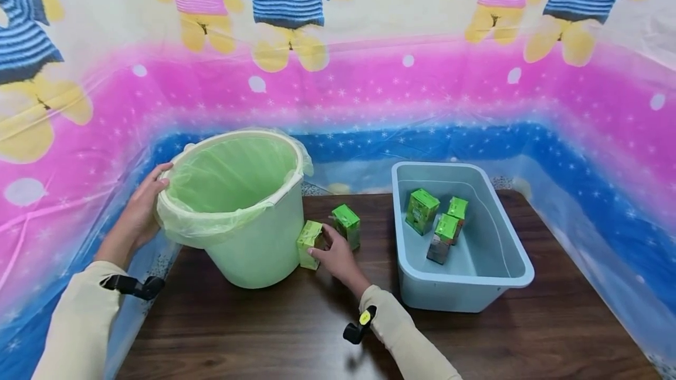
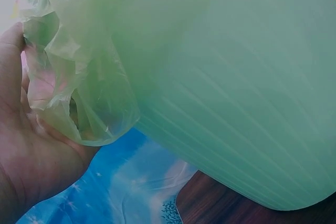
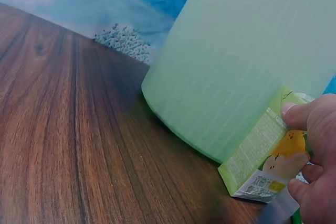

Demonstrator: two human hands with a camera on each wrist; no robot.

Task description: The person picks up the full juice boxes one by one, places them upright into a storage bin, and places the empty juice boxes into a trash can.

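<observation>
A pale green trash bin (image 1: 259, 251) lined with a thin translucent green bag (image 1: 232, 175) is at the left of the table. My left hand (image 1: 141, 207) grips its rim on the left side; the left wrist view shows the bag bunched against the palm (image 2: 47, 166). Right of the bin, my right hand (image 1: 338, 255) pinches a light green drink carton (image 1: 308, 245). Seen from the right wrist, this carton (image 3: 257, 150) stands tilted against the bin's wall, with yellow fruit printed on one face. Just behind my right fingers stands a second green drink carton (image 1: 346, 224).
A grey-blue plastic tub (image 1: 443, 292) sits on the right, holding several green cartons, one of them a larger-looking carton (image 1: 422, 211). The dark wooden table (image 1: 253, 333) is backed by a printed sheet (image 1: 369, 87) with bears.
</observation>
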